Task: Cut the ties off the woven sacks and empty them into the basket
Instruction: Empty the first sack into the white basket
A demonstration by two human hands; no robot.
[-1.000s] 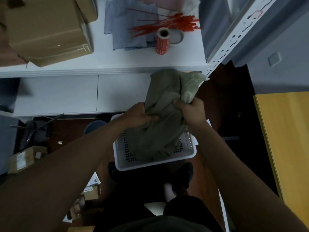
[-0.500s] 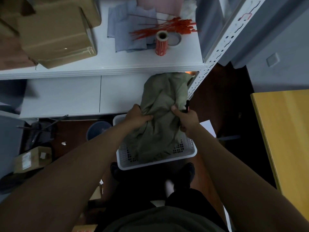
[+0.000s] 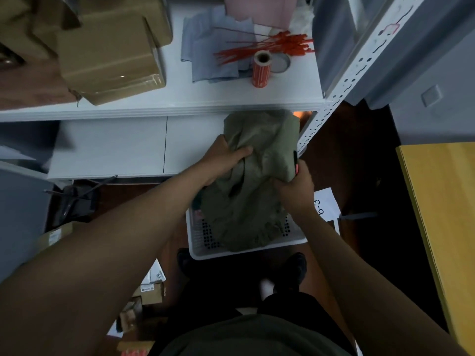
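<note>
The olive woven sack [image 3: 253, 181] hung over the white basket [image 3: 246, 249], both hands clenched on it: left hand [image 3: 226, 156] bunching its upper cloth, right hand [image 3: 295, 187] gripping its edge. Beyond the basket, the shelf [image 3: 180, 98] carried red ties [image 3: 259, 48], a label roll [image 3: 261, 69] and cardboard boxes [image 3: 108, 50]

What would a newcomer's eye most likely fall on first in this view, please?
Probably the olive-green woven sack at the centre, gripped by the left hand and right hand over the white perforated basket on the floor. Next, the bright red ties and red label roll on the white shelf above.
</note>
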